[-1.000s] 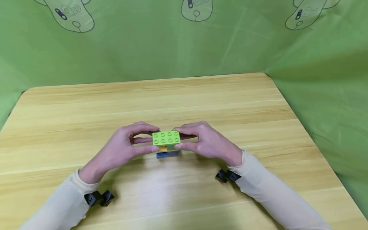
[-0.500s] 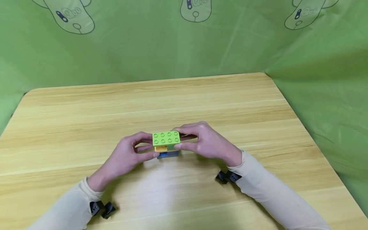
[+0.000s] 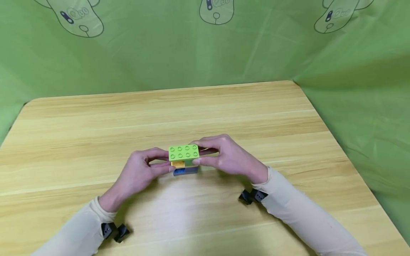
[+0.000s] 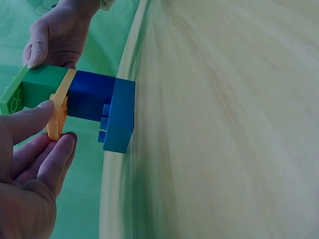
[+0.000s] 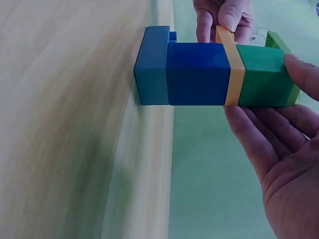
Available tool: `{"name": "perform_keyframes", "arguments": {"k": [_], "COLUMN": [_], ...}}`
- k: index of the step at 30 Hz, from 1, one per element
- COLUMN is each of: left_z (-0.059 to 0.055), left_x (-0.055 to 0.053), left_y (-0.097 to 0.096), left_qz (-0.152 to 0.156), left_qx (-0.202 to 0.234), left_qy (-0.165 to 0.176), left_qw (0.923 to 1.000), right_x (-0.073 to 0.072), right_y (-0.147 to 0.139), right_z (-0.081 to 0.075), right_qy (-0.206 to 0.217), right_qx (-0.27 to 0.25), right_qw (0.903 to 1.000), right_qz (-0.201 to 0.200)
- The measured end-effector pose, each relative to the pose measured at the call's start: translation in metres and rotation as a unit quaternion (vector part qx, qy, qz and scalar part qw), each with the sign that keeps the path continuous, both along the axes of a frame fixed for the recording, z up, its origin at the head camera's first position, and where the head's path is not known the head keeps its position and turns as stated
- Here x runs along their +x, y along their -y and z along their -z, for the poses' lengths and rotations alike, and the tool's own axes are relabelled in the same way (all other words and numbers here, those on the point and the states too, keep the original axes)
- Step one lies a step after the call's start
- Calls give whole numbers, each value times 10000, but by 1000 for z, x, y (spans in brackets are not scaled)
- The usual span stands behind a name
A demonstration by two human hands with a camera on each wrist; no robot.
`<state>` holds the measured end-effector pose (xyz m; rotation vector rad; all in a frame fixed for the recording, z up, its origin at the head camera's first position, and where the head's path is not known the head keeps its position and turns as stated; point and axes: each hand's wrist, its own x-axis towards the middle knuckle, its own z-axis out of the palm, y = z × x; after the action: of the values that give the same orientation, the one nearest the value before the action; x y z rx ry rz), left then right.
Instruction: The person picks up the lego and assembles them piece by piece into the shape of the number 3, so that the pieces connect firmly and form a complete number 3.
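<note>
A stack of toy building bricks stands between both hands. In the right wrist view it runs from a teal-blue bottom brick (image 5: 153, 67) through a dark blue brick (image 5: 198, 74), a thin orange brick (image 5: 235, 72) and a green brick (image 5: 264, 74). A studded light green brick (image 3: 183, 153) tops it in the head view. My left hand (image 3: 137, 174) pinches the overhanging left end of the orange brick between thumb and fingers. With thumb in front and fingers behind, my right hand (image 3: 234, 156) grips the stack at the green brick, near the top.
The wooden table (image 3: 205, 117) extends around the stack, and its far edge meets a green curtain (image 3: 179, 57) with printed cartoon figures. Black wrist cameras (image 3: 115, 232) sit on the sleeves, close to the tabletop.
My left hand has shifted down and toward the near side, from the upper left end of the stack to the orange brick. The right hand keeps its grip; the stack has barely moved.
</note>
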<state>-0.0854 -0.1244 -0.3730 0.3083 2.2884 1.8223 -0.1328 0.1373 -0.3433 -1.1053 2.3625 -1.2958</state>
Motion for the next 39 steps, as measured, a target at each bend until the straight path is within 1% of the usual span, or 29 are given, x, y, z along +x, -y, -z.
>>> {"name": "perform_keyframes", "arguments": {"k": [6,8,13,15,18,22,25,27,30,34,37,39], "left_z": [1,1,2,2,-2,-8,-11,-12,-13,-12,-13,-14], "left_x": [0,0,-1,-1,0,0,-1,-2,-5,-9,-13,-17], "left_y": [0,0,1,2,3,4,3,3,0,-3,-5,-7], "left_qz": [-28,-35,-73,-104,-176,-339,-531,-670,-854,-1017,-1065,-1083], "left_qx": [-66,-2,-49,-109,-98,-103,-250,-306,-272,-67,251,561], "left_qy": [-47,-12,-262,-381,-383,-302,-296,-285,-220,-63,100,241], "left_qw": [10000,10000,9996,9992,9991,9989,9978,9969,9957,9948,9939,9922], "right_x": [0,-1,-3,-5,-7,-10,-13,-14,-17,-23,-28,-31], "right_y": [0,0,2,3,5,7,8,10,13,19,23,25], "right_z": [0,1,0,0,-4,-11,-14,-15,-14,-11,-9,-9], "right_qy": [143,128,94,175,356,687,851,939,1097,1443,1652,1764], "right_qx": [-23,-31,-152,-254,-383,-483,-526,-559,-705,-1226,-1629,-1752], "right_qw": [9999,9999,9998,9995,9986,9962,9934,9907,9845,9711,9594,9530], "right_qz": [20,44,40,25,59,246,565,809,1170,1454,1606,1733]}}
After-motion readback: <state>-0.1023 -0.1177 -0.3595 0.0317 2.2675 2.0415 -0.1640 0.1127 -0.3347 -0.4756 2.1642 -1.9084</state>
